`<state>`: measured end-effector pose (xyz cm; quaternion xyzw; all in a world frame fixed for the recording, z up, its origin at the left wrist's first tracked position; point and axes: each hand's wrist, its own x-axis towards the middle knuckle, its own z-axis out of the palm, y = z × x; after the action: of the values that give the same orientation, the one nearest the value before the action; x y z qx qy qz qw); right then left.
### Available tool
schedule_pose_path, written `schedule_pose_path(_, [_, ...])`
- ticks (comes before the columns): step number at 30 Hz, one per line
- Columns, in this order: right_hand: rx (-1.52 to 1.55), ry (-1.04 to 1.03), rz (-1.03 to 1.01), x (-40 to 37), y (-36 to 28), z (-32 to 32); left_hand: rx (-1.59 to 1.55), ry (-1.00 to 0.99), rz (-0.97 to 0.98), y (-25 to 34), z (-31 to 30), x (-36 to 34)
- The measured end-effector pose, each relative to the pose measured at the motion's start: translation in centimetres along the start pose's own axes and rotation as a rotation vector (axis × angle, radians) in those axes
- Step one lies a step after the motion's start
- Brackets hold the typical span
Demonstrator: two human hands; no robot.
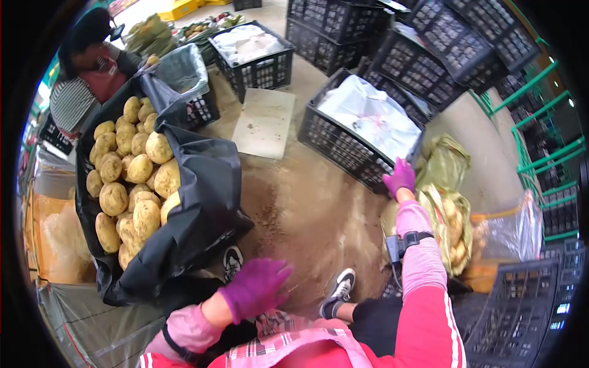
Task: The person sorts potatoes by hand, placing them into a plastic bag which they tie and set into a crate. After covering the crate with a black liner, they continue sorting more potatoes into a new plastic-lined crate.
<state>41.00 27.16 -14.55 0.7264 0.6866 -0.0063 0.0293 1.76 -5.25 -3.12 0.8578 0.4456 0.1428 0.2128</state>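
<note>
My left hand [256,289], in a purple glove, hovers above my lap and feet with its fingers stretched out, holding nothing. To its left is a container lined with black sheeting [205,190], piled with large potatoes [140,167]. My right hand [400,178], gloved the same way, is at the near right corner of a black plastic crate [334,136], its fingers over the rim. White plastic film [368,107] covers what is inside that crate. Just below my right hand stands an open mesh sack [451,230] of yellowish produce.
Another person [86,92] is beyond the potatoes at upper left. A flat pale board [264,122] lies on the dirty floor. Behind it stands a film-covered crate [257,67]. Stacked black crates [423,61] fill the upper right, with green railings [534,135] alongside.
</note>
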Motion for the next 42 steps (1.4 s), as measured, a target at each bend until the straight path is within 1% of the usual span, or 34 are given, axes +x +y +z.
schedule_pose_path(1, [-0.092,-0.036,0.033,2.5,1.4,2.7,-0.03,-0.028,-0.057,-0.2,-0.3,-0.4])
schedule_pose_path(2, [-0.137,-0.136,0.067,4.1,2.2,3.9,-0.024,-0.032,-0.107,-0.4,-0.7,-0.8])
schedule_pose_path(3, [-0.213,-0.18,0.067,4.8,2.2,4.5,-0.02,-0.035,-0.154,-0.7,-1.2,-1.4])
schedule_pose_path(4, [-0.225,-0.142,0.083,6.4,2.3,5.8,-0.007,-0.054,-0.207,-1.1,-1.5,-1.8])
schedule_pose_path(5, [-0.149,-0.11,0.18,7.3,1.7,5.9,0.022,-0.092,-0.25,-1.5,-1.2,-2.3])
schedule_pose_path(7, [-0.142,-0.119,0.154,7.7,2.0,5.9,0.066,-0.173,-0.317,-1.9,-0.9,-3.6])
schedule_pose_path(8, [-0.147,-0.138,0.146,7.6,2.0,6.0,0.075,-0.247,-0.331,-1.5,-2.0,-3.2])
schedule_pose_path(9, [-0.152,-0.144,0.177,7.1,0.9,5.7,0.027,-0.21,-0.294,-1.3,-2.7,-2.7])
schedule_pose_path(11, [-0.14,-0.194,0.237,4.7,-2.8,5.0,-0.054,-0.156,-0.203,-1.4,-4.0,-2.1])
schedule_pose_path(12, [-0.102,-0.214,0.225,3.0,-5.2,4.4,-0.104,-0.184,-0.199,-1.5,-4.2,-2.2])
schedule_pose_path(15, [0.069,-0.216,0.113,-2.2,-13.0,3.8,-0.016,-0.2,-0.195,-0.8,-4.2,-2.8])
schedule_pose_path(17, [0.224,-0.268,0.055,-5.1,-18.5,3.0,-0.03,-0.223,-0.158,-0.3,-3.8,-3.3])
schedule_pose_path(19, [0.34,-0.319,-0.041,-7.1,-21.9,4.4,-0.044,-0.229,-0.128,-0.2,-3.4,-3.2])
schedule_pose_path(20, [0.477,-0.353,-0.129,-8.7,-22.6,4.0,-0.07,-0.234,-0.115,0.0,-3.4,-3.0])
schedule_pose_path(21, [0.613,-0.391,-0.216,-10.7,-22.7,3.1,-0.102,-0.244,-0.105,0.5,-3.1,-3.2])
schedule_pose_path(22, [0.66,-0.51,-0.304,-12.3,-21.9,1.6,-0.07,-0.186,-0.09,0.6,-2.4,-3.5])
schedule_pose_path(25, [0.419,-0.398,-0.374,-16.1,-16.8,2.9,0.08,-0.126,-0.061,0.7,-1.9,-4.2])
schedule_pose_path(26, [0.248,-0.282,-0.426,-16.9,-15.8,3.0,0.105,-0.178,-0.069,0.6,-1.6,-4.3])
schedule_pose_path(29, [0.112,-0.52,-0.207,-15.1,-16.1,3.9,-0.049,-0.263,-0.096,-1.2,-0.1,-4.3])
schedule_pose_path(32, [0.071,-0.412,-0.211,-16.3,-16.3,4.5,0.031,-0.198,-0.148,-4.3,1.8,-4.7])
schedule_pose_path(34, [0.064,-0.414,-0.242,-16.7,-16.8,4.8,0.057,-0.188,-0.218,-5.6,0.9,-4.5])
schedule_pose_path(37, [0.082,-0.457,-0.208,-20.4,-16.8,6.0,-0.013,-0.207,-0.252,-6.4,0.0,-4.1])
schedule_pose_path(40, [0.103,-0.524,-0.236,-27.2,-17.3,5.8,-0.044,-0.222,-0.266,-6.0,-0.9,-4.0])
schedule_pose_path(41, [0.091,-0.569,-0.276,-29.2,-17.4,5.5,-0.031,-0.223,-0.266,-5.6,-1.4,-3.8])
schedule_pose_path(42, [0.077,-0.634,-0.327,-30.9,-17.4,5.0,0.007,-0.27,-0.279,-5.2,-1.3,-3.6])
